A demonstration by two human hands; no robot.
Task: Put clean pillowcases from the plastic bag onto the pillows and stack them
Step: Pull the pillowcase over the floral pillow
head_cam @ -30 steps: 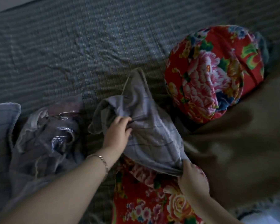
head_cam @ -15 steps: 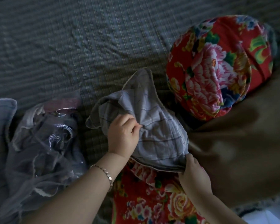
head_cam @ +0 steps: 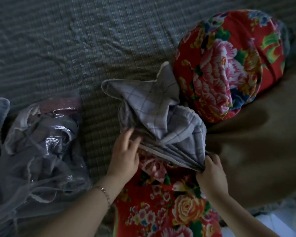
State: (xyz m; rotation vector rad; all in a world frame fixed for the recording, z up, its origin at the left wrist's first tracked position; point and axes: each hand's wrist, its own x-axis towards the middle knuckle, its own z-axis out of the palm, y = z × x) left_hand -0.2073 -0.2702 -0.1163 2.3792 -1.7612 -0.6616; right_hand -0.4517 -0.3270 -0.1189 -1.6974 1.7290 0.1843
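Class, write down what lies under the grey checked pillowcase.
The near red floral pillow emerges from under the pillowcase, bunched in the right hand. Its far end is covered.

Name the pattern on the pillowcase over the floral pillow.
Grey-lilac with a thin dark check; the pillowcase shows best in the head view.

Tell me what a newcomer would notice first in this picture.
The bright red floral pillow at upper right and a second floral pillow at bottom centre stand out against the dull striped bedding. Between them a grey checked pillowcase lies bunched, the right hand pinching its hem and the left hand, blurred, at its opening.
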